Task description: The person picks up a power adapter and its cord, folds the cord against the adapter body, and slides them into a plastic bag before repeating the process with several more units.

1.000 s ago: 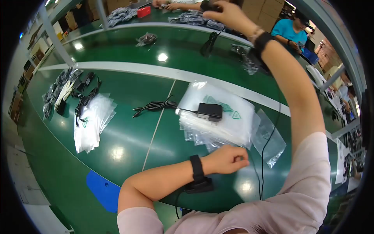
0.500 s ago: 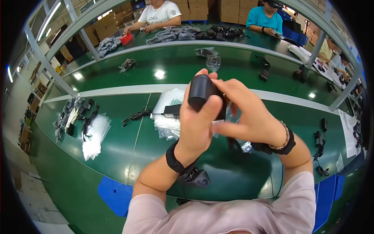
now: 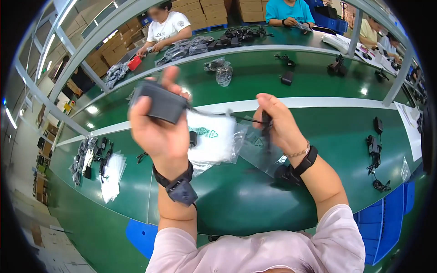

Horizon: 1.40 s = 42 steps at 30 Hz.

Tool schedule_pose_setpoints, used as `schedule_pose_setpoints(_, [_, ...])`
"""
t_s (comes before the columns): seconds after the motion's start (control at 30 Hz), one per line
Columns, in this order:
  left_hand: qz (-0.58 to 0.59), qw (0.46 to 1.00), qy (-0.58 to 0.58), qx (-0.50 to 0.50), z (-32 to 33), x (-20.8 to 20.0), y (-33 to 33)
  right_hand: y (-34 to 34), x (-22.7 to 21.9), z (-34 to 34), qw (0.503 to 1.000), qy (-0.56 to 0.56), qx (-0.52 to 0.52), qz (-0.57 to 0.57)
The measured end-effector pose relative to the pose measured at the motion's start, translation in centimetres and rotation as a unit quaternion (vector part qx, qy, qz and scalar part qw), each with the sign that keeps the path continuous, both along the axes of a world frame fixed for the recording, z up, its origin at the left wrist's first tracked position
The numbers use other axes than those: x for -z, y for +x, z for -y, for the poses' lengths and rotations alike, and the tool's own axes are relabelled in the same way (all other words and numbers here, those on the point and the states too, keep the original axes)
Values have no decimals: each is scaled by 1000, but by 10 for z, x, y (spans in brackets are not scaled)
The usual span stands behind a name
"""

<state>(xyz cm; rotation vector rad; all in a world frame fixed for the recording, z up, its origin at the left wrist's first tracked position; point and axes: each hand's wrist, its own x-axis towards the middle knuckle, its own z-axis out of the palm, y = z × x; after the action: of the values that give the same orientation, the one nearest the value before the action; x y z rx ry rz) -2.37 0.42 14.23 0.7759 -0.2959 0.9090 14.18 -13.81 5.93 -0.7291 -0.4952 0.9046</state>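
My left hand is raised over the bench and holds a black power adapter, its thumb on one side and its fingers partly behind; motion blurs them a little. A thin black cord stretches from the adapter across to my right hand. That hand is closed on a dark bundle of the cable, which hangs down below the fingers. Under and between the hands lies a stack of clear plastic bags with green print. Beside my left hand, another small black adapter rests on the stack, partly hidden.
At the left lie more plastic bags and bundled cables. Adapters with cords line the right side. Wrapped pieces sit on the green strip beyond the white rail. Two people work across the bench, beneath metal frame bars.
My hands have parted: the left moved left with the adapter, the right moved slightly right with the cable bundle. The cord now shows stretched between them. The whole view has shifted somewhat.
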Motion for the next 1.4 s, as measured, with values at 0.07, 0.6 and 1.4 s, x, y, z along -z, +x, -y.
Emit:
schedule_pose_setpoints(0.07, [-168, 975, 114, 92, 13, 19, 10, 10, -3, 3, 985, -76, 121, 97])
schedule_pose_setpoints(0.6, [-355, 921, 146, 70, 60, 98, 63, 3, 13, -10, 979, -75, 125, 146])
schedule_pose_setpoints(1.4, [-151, 921, 271, -236, 17, 80, 37, -19, 13, 0, 977, -143, -146, -64])
